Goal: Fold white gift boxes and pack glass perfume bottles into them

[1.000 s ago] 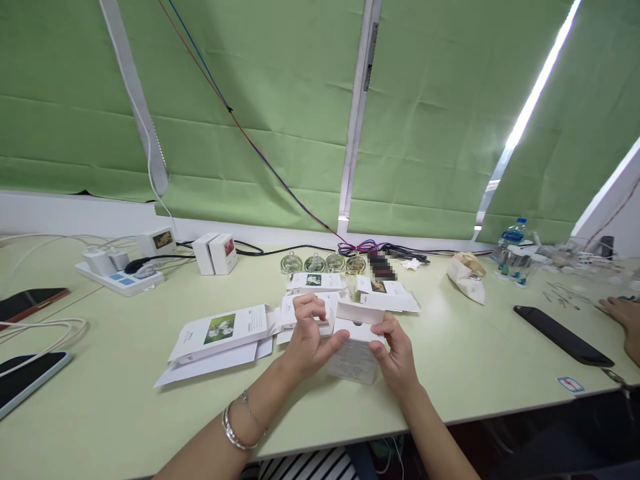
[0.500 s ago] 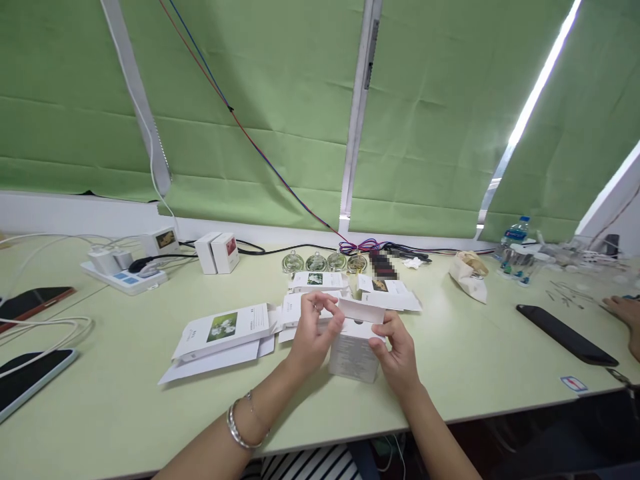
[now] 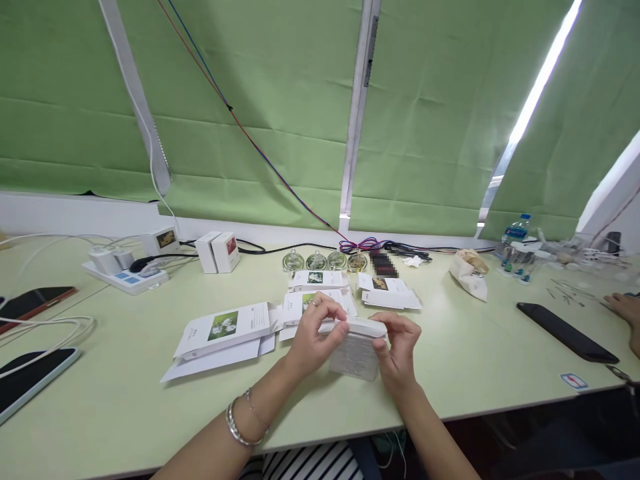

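A small white carton (image 3: pixel 354 357) with fine print on its near side stands on the table between my hands. Its top flap is folded down nearly level over the opening. My left hand (image 3: pixel 320 333) pinches the flap's left end between thumb and fingers. At the right end, my right hand (image 3: pixel 399 343) is closed on the flap and the carton's upper corner. Left of my hands lies a flattened white carton (image 3: pixel 223 330) with a white-flower picture. Behind my left hand are more flattened cartons (image 3: pixel 317 280), and another unfolded carton (image 3: pixel 389 291) lies to the right.
Several round glass bottles (image 3: pixel 316 261) stand along the back beside dark cables. Closed white boxes (image 3: pixel 218 253) and a power strip (image 3: pixel 125 279) are at left. At right are a paper bag (image 3: pixel 470 275), a black phone (image 3: pixel 567 332) and another person's hand (image 3: pixel 625 313).
The carton's top flap, raised half a second ago, has come down over the opening. My right hand's fingers have shifted onto its top edge.
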`<state>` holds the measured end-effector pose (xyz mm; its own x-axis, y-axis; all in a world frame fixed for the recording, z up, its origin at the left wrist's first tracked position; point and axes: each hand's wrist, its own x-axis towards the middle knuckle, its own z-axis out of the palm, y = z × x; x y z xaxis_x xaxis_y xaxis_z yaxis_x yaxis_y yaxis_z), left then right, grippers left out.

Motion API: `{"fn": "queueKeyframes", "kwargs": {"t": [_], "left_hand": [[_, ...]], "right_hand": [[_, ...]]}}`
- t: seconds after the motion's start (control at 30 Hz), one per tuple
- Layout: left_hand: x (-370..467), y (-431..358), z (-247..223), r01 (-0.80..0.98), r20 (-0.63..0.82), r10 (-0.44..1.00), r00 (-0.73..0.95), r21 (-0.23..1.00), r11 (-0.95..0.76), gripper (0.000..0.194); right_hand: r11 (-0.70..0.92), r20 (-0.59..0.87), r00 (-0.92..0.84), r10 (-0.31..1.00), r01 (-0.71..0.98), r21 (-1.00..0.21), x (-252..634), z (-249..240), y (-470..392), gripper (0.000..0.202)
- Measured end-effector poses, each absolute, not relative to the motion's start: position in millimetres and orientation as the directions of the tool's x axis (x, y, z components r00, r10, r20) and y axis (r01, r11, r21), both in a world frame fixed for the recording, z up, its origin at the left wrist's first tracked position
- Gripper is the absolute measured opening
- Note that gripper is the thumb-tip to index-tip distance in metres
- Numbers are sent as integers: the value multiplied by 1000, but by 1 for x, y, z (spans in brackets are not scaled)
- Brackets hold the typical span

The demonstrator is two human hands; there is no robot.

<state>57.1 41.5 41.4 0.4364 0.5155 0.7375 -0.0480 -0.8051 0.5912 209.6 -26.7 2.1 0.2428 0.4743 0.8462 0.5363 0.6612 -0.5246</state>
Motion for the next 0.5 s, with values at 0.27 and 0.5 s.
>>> {"fn": "queueKeyframes", "kwargs": {"t": [0.27,0.5], "left_hand": [[57,40,43,-63,810,372,453,445,-893,9],[57,43,40,-77,826,320,463,397,-915,10]], "right_hand": [[644,845,149,513,585,-494,212,9,-32,25],[654,883,108,456,633,-415,211,7,-32,21]]}}
